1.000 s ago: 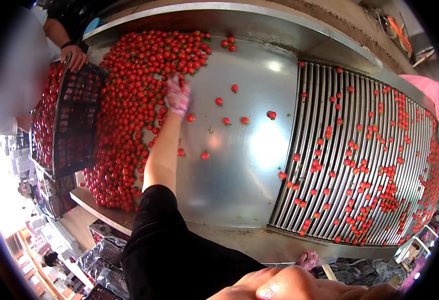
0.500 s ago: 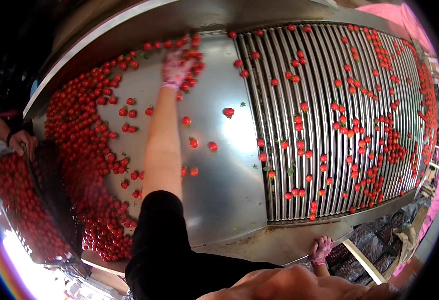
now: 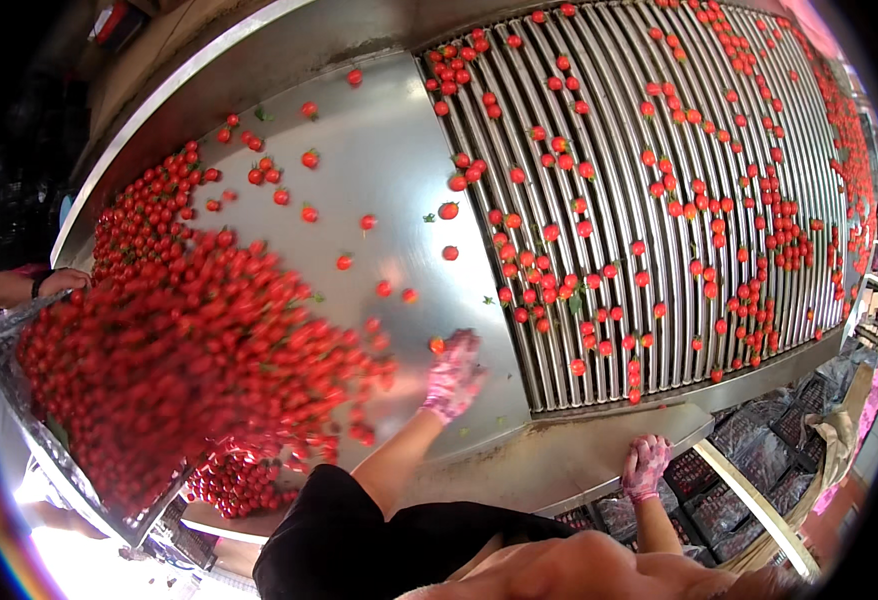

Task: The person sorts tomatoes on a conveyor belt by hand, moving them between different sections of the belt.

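1. Metal table (image 3: 389, 140) spans the scene: smooth sheet left, rollers (image 3: 619, 110) right.
2. Tomatoes (image 3: 249, 310) spill from a tilted crate (image 3: 7, 322) at left; many already lie on the rollers, a big heap does not.
3. Left hand (image 3: 454, 380), loosely extended, visibly holding nothing, is just beside one tomato.
4. Right hand (image 3: 646, 466) curls at the near edge; its grip cannot be told.

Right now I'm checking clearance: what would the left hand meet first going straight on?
The left hand would likely meet the green leafy scrap on the metal sheet, though depth is unclear.
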Demonstrator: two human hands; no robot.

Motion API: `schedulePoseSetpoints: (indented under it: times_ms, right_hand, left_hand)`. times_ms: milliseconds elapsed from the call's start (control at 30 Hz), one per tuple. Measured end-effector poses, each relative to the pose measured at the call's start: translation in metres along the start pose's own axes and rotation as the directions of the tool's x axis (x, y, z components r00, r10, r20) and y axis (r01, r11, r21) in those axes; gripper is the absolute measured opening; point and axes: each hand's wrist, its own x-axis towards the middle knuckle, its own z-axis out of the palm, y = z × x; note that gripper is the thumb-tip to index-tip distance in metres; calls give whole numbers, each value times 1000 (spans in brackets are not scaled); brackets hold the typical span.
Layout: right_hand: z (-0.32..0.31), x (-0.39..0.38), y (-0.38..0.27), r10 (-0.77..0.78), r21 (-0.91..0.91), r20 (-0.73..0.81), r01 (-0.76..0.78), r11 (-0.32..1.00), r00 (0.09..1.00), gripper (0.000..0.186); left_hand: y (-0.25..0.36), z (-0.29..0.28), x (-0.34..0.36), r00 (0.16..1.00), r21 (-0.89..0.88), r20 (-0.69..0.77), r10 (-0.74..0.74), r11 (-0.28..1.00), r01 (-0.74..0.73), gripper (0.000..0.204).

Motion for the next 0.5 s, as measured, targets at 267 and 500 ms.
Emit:
schedulePoseSetpoints:
  times_ms: [267, 500]
  right_hand:
    - [44, 67, 21, -114, 120, 212, 90, 989, 971, 20]
    - [139, 247, -103, -393, 321, -113, 408, 854, 912, 59]
  left_hand:
    - [-65, -15, 48, 927, 251, -375, 21, 965, 80, 70]
    - [-129, -72, 80, 733, -406, -461, -500, 853, 327, 79]
